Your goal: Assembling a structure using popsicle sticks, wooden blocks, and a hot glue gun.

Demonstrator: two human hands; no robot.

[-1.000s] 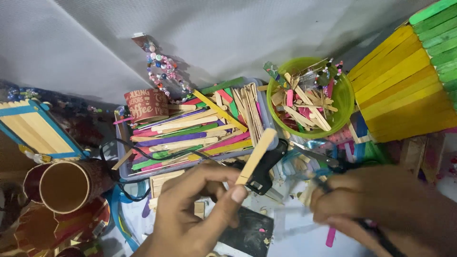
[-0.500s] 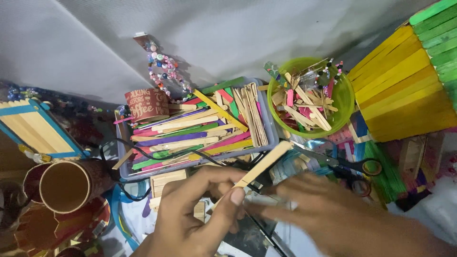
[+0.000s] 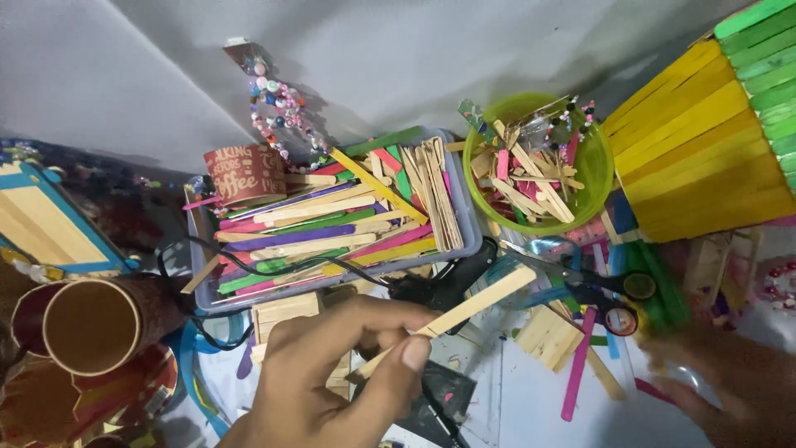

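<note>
**A:** What's in my left hand point(image 3: 332, 377) right now?

**B:** 1 plain wooden craft stick point(image 3: 460, 314), pinched between thumb and fingers at its lower end. It slants up to the right, its free end over the clutter just below the grey tray point(image 3: 468, 241).

**A:** And my right hand point(image 3: 730, 386)?

**B:** It's blurred at the lower right edge. I cannot tell whether it is clenched or released, or whether it grasps anything. It sits well apart from the stick.

**A:** Tell me about the surface.

**B:** The worktop point(image 3: 531, 406) is pale where it shows, and crowded. The tray holds coloured and plain sticks piled flat. A green bowl point(image 3: 601, 178) of stick offcuts and beads stands just beside it on the right. Black-handled scissors point(image 3: 593, 286) lie below the bowl, and a pink stick point(image 3: 578, 365) lies near them. A yellow stick-built structure point(image 3: 696, 158) with green slats fills the upper right corner. 2 cardboard tubes point(image 3: 91, 323) lie at the left, open ends toward me.

**A:** And the room?

**B:** Only a grey cloth backdrop point(image 3: 124, 75) behind everything, with a string of beads point(image 3: 278, 104) hanging against it.
</note>
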